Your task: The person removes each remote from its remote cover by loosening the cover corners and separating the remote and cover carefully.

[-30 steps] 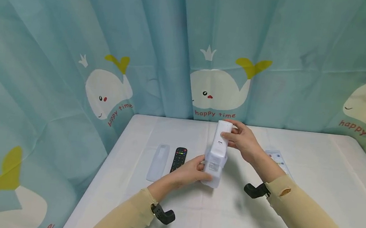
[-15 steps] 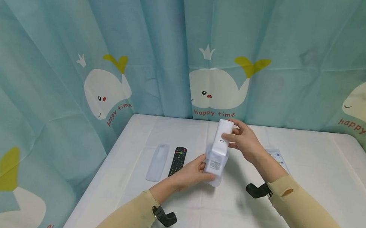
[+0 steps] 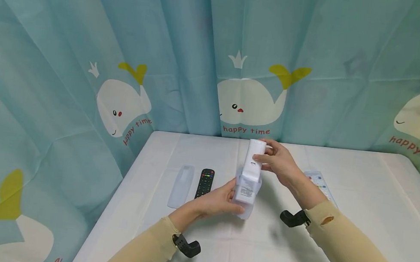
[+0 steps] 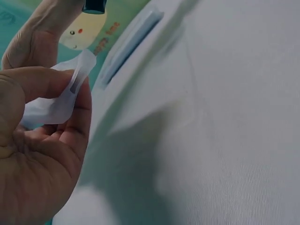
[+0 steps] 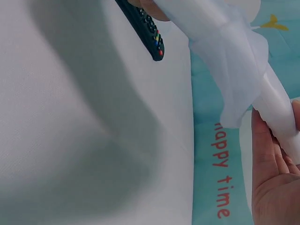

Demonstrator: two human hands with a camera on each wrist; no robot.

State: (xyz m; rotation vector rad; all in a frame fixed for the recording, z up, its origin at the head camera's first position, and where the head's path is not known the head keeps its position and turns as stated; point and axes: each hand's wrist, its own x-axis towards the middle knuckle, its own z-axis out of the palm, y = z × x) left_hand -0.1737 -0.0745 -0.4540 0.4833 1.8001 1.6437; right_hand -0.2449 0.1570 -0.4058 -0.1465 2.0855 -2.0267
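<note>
A white remote control [image 3: 255,157], its back with a small slot facing up, sits partly inside a translucent soft cover [image 3: 244,210]. A printed label shows on the remote's lower part. My left hand [image 3: 217,201] pinches the cover's lower end from the left, thumb in front. In the left wrist view the cover's end [image 4: 79,77] is between thumb and fingers. My right hand [image 3: 278,161] grips the remote's upper end, thumb on its back and fingers behind. The right wrist view shows the cover's loose edge [image 5: 239,70] flared around the remote. Both are tilted above the table.
On the white table [image 3: 277,259] a black remote control [image 3: 205,181] lies left of my hands, beside another translucent cover [image 3: 181,187]. A pale flat piece with coloured button marks [image 3: 318,183] lies behind my right forearm. A whale-print curtain [image 3: 187,59] hangs at the back and left.
My left thumb has shifted down along the cover. The remote and cover rose slightly, then dropped back a little. Things on the table have not moved.
</note>
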